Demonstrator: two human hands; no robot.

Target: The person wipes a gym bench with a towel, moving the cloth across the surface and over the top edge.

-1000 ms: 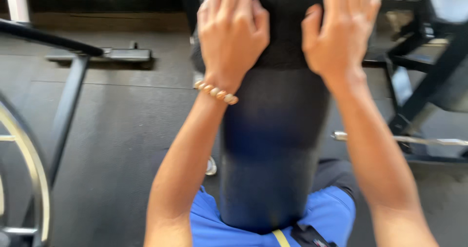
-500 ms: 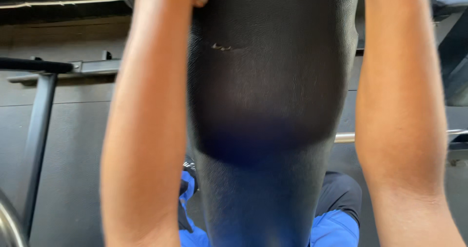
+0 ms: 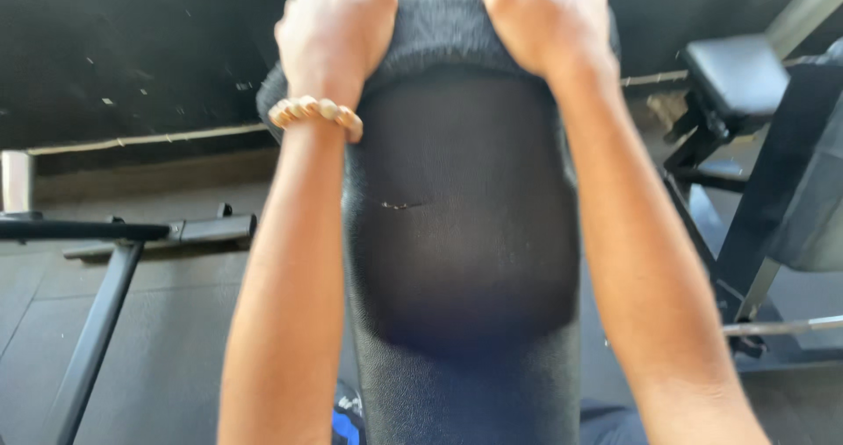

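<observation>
A long black padded bench [image 3: 461, 260] runs away from me down the middle of the view, with a small tear in its leather. A dark towel [image 3: 439, 28] lies over its far end. My left hand [image 3: 338, 32], with a bead bracelet [image 3: 314, 113] on the wrist, grips the towel on the left side. My right hand [image 3: 540, 19] grips it on the right side. Both arms stretch out straight along the pad's two edges.
A black metal frame with a bar [image 3: 114, 234] stands on the dark rubber floor at the left. Another padded machine [image 3: 746, 146] with a black frame and a silver bar [image 3: 781, 326] stands at the right. A dark wall is behind.
The view has tilted up and my hands are back in sight. Open and flat on the pad a second ago, they now grip the towel at the far end.
</observation>
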